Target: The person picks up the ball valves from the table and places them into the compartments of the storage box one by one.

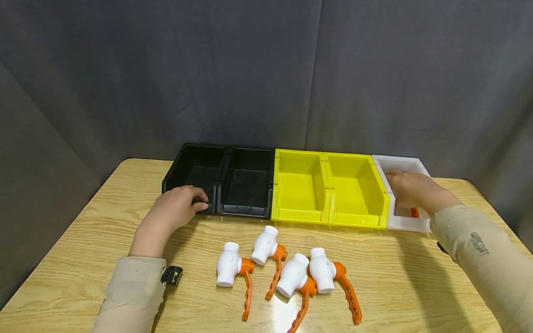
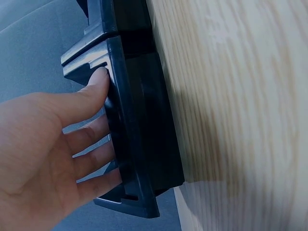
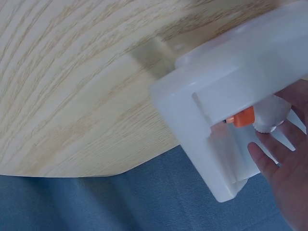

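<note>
My left hand (image 1: 176, 208) is at the front edge of the leftmost black bin (image 1: 202, 159). In the left wrist view its thumb touches the rim, and the other fingers reach over into the bin. Inside the white bin (image 1: 408, 224) at the far right is my right hand (image 1: 416, 189). Its thumb and fingers hold the white body of a ball valve (image 3: 270, 113) with an orange handle; in the head view the hand hides most of it. Several like ball valves (image 1: 228, 266) with orange lever handles lie on the table before the bins.
Two yellow bins (image 1: 300, 214) and a second black bin (image 1: 246, 185) stand between the end bins in one joined row. Behind them hangs a grey curtain (image 1: 250, 69). The wooden table (image 1: 83, 259) has a rounded back edge near the row.
</note>
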Motion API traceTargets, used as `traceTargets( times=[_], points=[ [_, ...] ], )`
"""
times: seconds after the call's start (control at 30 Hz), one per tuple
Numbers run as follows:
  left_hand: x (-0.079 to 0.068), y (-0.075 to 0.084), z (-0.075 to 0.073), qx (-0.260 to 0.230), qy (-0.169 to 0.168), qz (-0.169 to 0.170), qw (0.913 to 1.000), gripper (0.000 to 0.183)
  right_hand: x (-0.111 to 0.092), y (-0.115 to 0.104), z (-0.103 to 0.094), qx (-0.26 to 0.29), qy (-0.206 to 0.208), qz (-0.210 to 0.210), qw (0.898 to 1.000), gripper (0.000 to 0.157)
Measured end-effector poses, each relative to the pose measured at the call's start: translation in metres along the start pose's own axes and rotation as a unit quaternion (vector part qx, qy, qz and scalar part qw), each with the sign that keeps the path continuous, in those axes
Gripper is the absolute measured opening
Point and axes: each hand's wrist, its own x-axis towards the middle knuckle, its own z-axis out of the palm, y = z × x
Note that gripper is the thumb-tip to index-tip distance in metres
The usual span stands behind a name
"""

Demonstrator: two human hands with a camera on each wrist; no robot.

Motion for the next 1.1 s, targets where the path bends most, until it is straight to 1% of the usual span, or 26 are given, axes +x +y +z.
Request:
traceTargets(
  times=[0.2,0.4,0.5,0.63,0.73,0.83,0.9,1.0,1.1],
  points=[
    [0.000,-0.001,0.000,0.001,0.001,0.003,1.0000,0.016,-0.002,0.002,0.001,-0.005,0.013,-0.020,1.000,0.048],
    [0.000,-0.001,0.000,0.002,0.001,0.001,1.0000,0.016,-0.005,0.004,0.001,-0.016,0.014,-0.012,1.000,0.058],
    [0.000,-0.001,-0.001,0.003,0.001,0.002,1.0000,0.016,-0.009,0.006,0.001,-0.024,0.025,-0.020,0.999,0.061],
    [0.000,-0.001,0.000,0.002,0.000,0.002,1.0000,0.016,-0.015,0.007,0.001,-0.024,0.042,-0.037,0.998,0.055],
    [0.000,-0.001,0.000,0.001,-0.002,0.002,1.0000,0.016,-0.019,0.007,0.001,-0.022,0.052,-0.039,0.998,0.046],
    [0.000,-0.002,0.000,0.001,-0.001,0.002,1.0000,0.016,-0.024,0.004,0.001,-0.033,0.076,-0.045,0.996,0.039],
    [0.000,-0.002,0.000,0.001,-0.001,0.002,1.0000,0.016,-0.029,0.002,0.001,-0.054,0.100,-0.057,0.992,0.033],
    [0.000,-0.002,0.000,0.000,0.000,0.001,1.0000,0.016,-0.039,-0.003,0.003,-0.096,0.141,-0.071,0.983,0.028],
    [0.000,-0.002,0.000,-0.002,-0.001,0.001,1.0000,0.016,-0.047,-0.010,0.003,-0.120,0.171,-0.063,0.976,0.027]
  ],
)
